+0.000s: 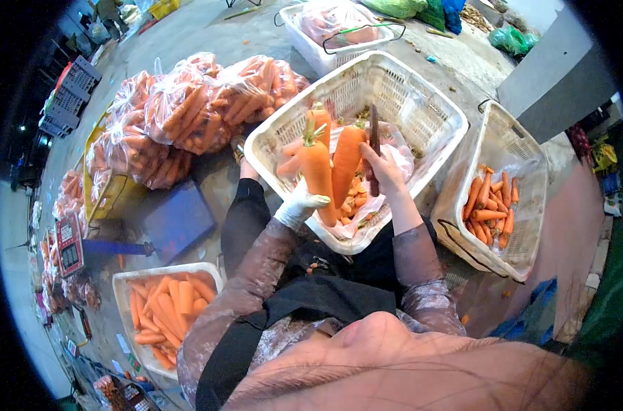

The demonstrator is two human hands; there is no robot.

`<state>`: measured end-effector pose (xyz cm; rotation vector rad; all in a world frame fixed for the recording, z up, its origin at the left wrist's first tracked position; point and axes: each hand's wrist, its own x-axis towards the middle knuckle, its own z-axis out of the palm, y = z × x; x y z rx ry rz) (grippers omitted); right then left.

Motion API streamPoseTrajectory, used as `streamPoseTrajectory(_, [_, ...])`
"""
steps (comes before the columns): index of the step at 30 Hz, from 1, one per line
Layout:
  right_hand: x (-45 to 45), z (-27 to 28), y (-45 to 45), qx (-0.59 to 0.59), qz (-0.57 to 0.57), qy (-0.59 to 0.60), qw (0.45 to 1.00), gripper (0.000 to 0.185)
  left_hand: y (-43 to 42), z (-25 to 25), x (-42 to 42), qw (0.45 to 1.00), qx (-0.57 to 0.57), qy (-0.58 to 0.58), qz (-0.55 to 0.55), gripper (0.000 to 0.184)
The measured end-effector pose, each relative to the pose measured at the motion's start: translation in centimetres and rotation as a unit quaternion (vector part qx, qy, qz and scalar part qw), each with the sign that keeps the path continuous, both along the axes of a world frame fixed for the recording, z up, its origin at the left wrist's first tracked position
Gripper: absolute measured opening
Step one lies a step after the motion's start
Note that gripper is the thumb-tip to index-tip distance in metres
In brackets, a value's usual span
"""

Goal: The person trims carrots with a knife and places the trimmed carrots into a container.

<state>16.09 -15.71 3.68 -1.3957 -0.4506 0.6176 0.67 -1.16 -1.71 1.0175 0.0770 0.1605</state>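
My left hand (301, 205), in a white glove, grips thick orange carrots (317, 171) held upright over a white plastic crate (428, 89). The front one has a short green stalk stub on top, and others stand close behind it. My bare right hand (385, 170) is closed round a narrow, dark, upright tool that looks like a knife (374, 130), right beside the carrots. Below my hands, cut carrot pieces (358, 198) and a clear plastic bag (397, 147) lie inside the crate. How many carrots my left hand holds is partly hidden.
A white crate of whole carrots (212, 272) stands at my lower left, another crate (527, 151) with carrots at my right. Bagged carrots (178, 103) are piled at the left near a blue platform scale (181, 219). Behind stands a crate (308, 51); a pillar (551, 75) rises at right.
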Motion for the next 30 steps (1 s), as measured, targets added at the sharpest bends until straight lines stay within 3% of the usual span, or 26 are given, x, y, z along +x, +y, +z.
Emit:
streamPoseTrajectory(3, [0.4, -0.2, 0.0, -0.014, 0.021, -0.102, 0.994, 0.033, 1.2, 0.7, -0.9, 0.998, 0.053, 0.04, -0.003, 0.103])
streamPoseTrajectory(8, [-1.2, -0.5, 0.6, -0.056, 0.051, -0.074, 0.994, 0.04, 0.8, -1.7, -2.5, 0.985, 0.154, 0.071, -0.026, 0.085])
streamPoseTrajectory(9, [-0.7, -1.4, 0.6, -0.091, 0.093, -0.023, 0.991, 0.053, -0.2, 0.4, -3.0, 0.993, 0.068, 0.083, -0.046, 0.08])
streamPoseTrajectory(10, [-1.6, -1.2, 1.2, -0.104, 0.052, -0.073, 0.991, 0.043, -1.6, 1.6, -3.8, 0.995, -0.027, 0.087, -0.032, 0.076])
streamPoseTrajectory(12, [-1.8, -3.9, 2.7, -0.094, 0.097, 0.083, 0.987, 0.04, -2.0, -0.6, -3.9, 0.994, -0.034, 0.094, -0.039, 0.061])
streamPoseTrajectory(14, [-2.1, -5.5, 2.8, -0.072, 0.102, 0.181, 0.976, 0.035, -3.7, -1.6, -3.1, 0.997, -0.066, 0.038, 0.007, 0.066])
streamPoseTrajectory(15, [-0.7, -8.2, 2.3, -0.078, 0.068, 0.114, 0.988, 0.031, -4.3, -1.7, -2.3, 0.996, -0.083, 0.005, 0.024, 0.069])
streamPoseTrajectory(16, [-0.3, -8.5, 1.8, -0.064, 0.082, 0.139, 0.985, 0.032, -4.4, -1.7, -1.7, 0.994, -0.097, -0.024, 0.041, 0.071])
streamPoseTrajectory(17, [-1.3, -6.0, 1.4, -0.044, 0.093, 0.122, 0.987, 0.034, -4.3, -1.5, -0.6, 0.994, -0.106, -0.037, -0.007, 0.08])
streamPoseTrajectory(20, [-4.3, -5.1, 3.9, 0.036, 0.078, 0.127, 0.988, 0.035, -2.4, -1.4, -1.0, 0.996, -0.019, -0.077, 0.034, 0.09])
streamPoseTrajectory(21, [-4.0, -6.6, 4.3, 0.048, 0.098, 0.081, 0.991, 0.037, -2.2, -2.1, -1.7, 0.996, -0.02, -0.078, 0.045, 0.09])
streamPoseTrajectory(22, [-3.6, -6.9, 4.6, 0.048, 0.106, 0.082, 0.99, 0.037, -2.1, -3.0, -2.5, 0.973, 0.178, -0.012, 0.146, 0.098])
streamPoseTrajectory(23, [-3.1, -7.1, 4.6, 0.024, 0.173, 0.135, 0.975, 0.038, -2.1, -3.6, -2.7, 0.9, 0.367, 0.054, 0.229, 0.105])
streamPoseTrajectory(24, [-1.4, -8.3, 2.7, 0.02, 0.176, 0.065, 0.982, 0.038, -1.9, -3.0, -2.9, 0.878, 0.423, 0.067, 0.216, 0.108])
streamPoseTrajectory(25, [0.4, -9.8, 1.0, 0.016, 0.174, -0.004, 0.985, 0.038, -1.0, 0.5, -4.1, 0.853, 0.483, -0.005, 0.2, 0.093])
streamPoseTrajectory(26, [-0.1, -7.1, 1.5, 0.016, 0.15, -0.166, 0.975, 0.035, -0.5, 1.5, -4.4, 0.851, 0.504, 0.005, 0.149, 0.078])
streamPoseTrajectory(27, [-0.6, -4.2, 2.1, 0.009, 0.096, -0.322, 0.942, 0.032, 0.0, 2.5, -4.5, 0.846, 0.525, 0.013, 0.097, 0.064])
streamPoseTrajectory(28, [-1.1, -3.0, 1.9, -0.137, -0.002, -0.523, 0.841, 0.023, 0.2, 3.5, -5.4, 0.803, 0.576, -0.034, 0.151, 0.057])
streamPoseTrajectory(29, [-0.8, -3.4, 1.2, -0.288, 0.021, -0.56, 0.777, 0.018, 0.4, 3.1, -6.1, 0.784, 0.595, -0.071, 0.161, 0.057])
streamPoseTrajectory(30, [-1.6, -3.6, 1.6, -0.242, 0.061, -0.53, 0.811, 0.018, 0.7, 2.5, -6.8, 0.761, 0.615, -0.095, 0.182, 0.056])
